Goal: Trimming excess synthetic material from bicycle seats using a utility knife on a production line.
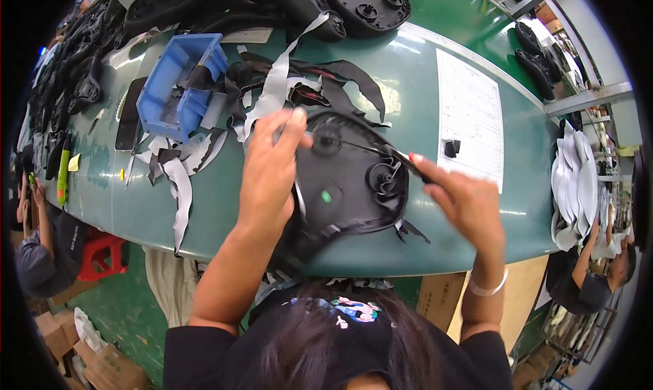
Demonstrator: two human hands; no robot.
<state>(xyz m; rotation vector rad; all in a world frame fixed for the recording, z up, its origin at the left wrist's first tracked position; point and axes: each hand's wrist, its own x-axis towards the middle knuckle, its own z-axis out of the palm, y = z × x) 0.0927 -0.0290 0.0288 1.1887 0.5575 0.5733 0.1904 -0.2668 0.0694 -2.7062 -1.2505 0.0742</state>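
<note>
A black saddle-shaped part point(343, 206) lies on the green table in front of me, its underside up, with two round bosses and a small green mark. My right hand point(466, 206) is closed round a thin tool point(401, 160) with a dark handle and a slim metal shaft. That shaft reaches left across the part toward the farther boss point(328, 139). Over the part's left side my left hand point(272, 165) is closed, its fingertips pinched near that boss. What the pinch holds, if anything, cannot be made out.
Black and white cut strips point(272, 84) lie beyond the part. A blue bin point(160, 111) and a phone point(129, 118) stand at left. On the right lies a paper sheet point(469, 111) with small black pieces. More black saddles point(371, 9) are at the back; people work at both sides.
</note>
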